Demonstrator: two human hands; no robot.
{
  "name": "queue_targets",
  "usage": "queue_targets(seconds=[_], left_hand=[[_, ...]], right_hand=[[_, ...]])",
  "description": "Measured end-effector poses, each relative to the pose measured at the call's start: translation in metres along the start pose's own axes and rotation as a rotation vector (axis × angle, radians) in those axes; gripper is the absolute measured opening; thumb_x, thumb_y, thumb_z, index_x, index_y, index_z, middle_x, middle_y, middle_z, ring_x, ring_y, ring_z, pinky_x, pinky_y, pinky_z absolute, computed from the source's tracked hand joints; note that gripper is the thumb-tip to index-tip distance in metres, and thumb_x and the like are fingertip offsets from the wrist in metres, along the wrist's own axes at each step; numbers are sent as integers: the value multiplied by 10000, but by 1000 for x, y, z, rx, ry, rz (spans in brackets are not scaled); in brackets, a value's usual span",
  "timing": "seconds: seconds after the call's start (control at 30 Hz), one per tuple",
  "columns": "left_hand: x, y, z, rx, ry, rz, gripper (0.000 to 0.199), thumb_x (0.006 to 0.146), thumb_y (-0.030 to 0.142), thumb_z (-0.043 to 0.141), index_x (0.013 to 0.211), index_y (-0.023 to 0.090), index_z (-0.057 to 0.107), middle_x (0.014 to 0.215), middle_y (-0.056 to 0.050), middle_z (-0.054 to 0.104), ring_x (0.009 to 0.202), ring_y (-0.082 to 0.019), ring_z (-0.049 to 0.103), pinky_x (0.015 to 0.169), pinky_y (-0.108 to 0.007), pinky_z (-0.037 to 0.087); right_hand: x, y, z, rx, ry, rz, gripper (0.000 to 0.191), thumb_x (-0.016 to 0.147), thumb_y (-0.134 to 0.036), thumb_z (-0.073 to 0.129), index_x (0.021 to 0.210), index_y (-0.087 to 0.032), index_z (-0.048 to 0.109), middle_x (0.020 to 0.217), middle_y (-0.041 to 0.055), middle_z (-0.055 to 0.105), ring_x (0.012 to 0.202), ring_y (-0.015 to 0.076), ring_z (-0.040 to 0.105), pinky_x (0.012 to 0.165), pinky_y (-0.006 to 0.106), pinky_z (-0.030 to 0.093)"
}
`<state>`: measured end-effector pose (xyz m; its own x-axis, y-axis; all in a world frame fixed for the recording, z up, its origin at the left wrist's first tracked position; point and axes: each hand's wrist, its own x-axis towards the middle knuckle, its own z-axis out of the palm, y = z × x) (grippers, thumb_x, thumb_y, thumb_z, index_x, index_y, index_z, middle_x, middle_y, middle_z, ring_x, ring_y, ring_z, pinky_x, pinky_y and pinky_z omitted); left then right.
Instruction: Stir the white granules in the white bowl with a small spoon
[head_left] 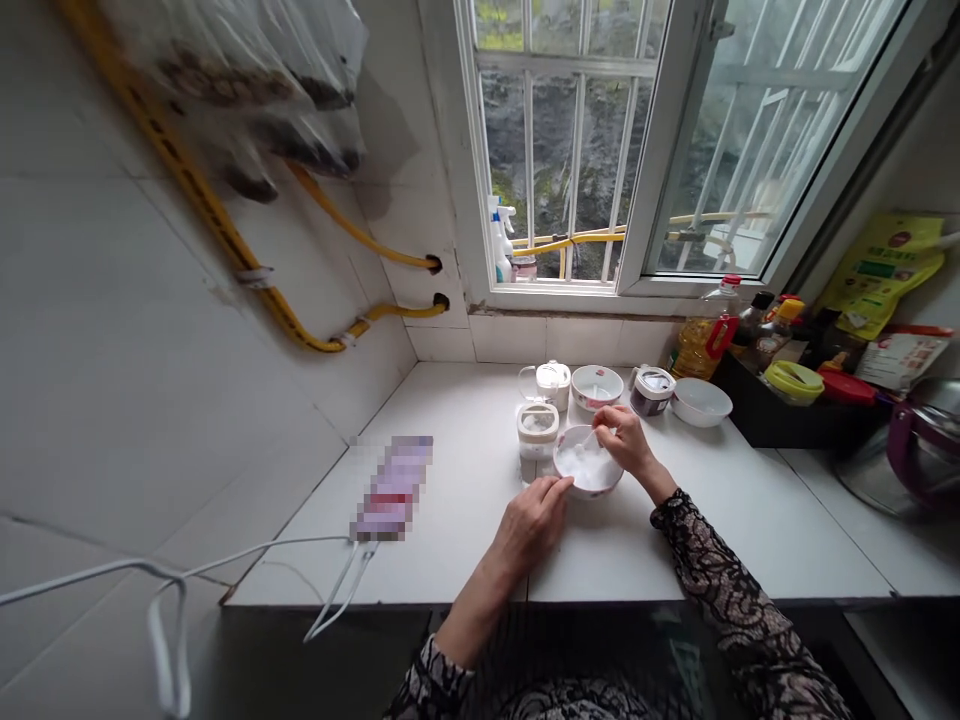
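In the middle of the counter stands a white bowl (pixel 598 490) with a coloured pattern, holding a white substance (pixel 583 466). My left hand (pixel 532 522) grips the bowl's near left rim, fingers closed together. Between the pinched fingers of my right hand (pixel 627 440) is a pale spoon (pixel 589 441), its lower end down in the white contents. Just left of the bowl sits a clear jar (pixel 538 432) with a cream-framed lid. Behind are a white-lidded container (pixel 553 384), a second patterned bowl (pixel 597 386), a jar with dark contents (pixel 651 392) and a plain white bowl (pixel 703 402).
At the right, a black box (pixel 765 425) holds several bottles and packets, with an oil bottle (pixel 705 335) behind it and a glass-lidded pot (pixel 900 460) beside it. A blurred-out phone-like object (pixel 394 490) and white cables (pixel 341 600) lie left. A barred window (pixel 577 150) is ahead.
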<state>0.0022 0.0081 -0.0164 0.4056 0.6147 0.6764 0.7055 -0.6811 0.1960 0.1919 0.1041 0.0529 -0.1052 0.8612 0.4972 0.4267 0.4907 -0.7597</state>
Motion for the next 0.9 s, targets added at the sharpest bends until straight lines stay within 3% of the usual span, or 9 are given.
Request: queue_targets(seconds=[0.27, 0.67, 0.9], left_hand=[[-2, -3, 2, -1, 15, 20, 388, 862, 62, 457, 1236, 159, 498, 994, -79, 658, 876, -185, 668, 735, -287, 579], [-3, -4, 2, -14, 26, 30, 372, 895, 87, 429, 1251, 173, 499, 1020, -87, 667, 914, -181, 674, 766, -278, 580], [-4, -5, 3, -4, 23, 27, 373, 896, 93, 445, 1257, 167, 506, 1033, -91, 669, 934, -182, 674, 778, -279, 582]], right_hand=[[-2, 10, 3, 167, 59, 146, 122, 650, -249, 456, 594, -216, 559, 425, -34, 534, 433, 141, 476, 509, 264, 387], [0, 19, -1, 235, 91, 229, 136, 641, -247, 480, 531, -212, 551, 390, -43, 502, 402, 119, 441, 467, 243, 348], [-4, 11, 3, 255, -12, 197, 112, 606, -205, 485, 544, -211, 578, 399, -50, 525, 423, 118, 448, 510, 241, 368]])
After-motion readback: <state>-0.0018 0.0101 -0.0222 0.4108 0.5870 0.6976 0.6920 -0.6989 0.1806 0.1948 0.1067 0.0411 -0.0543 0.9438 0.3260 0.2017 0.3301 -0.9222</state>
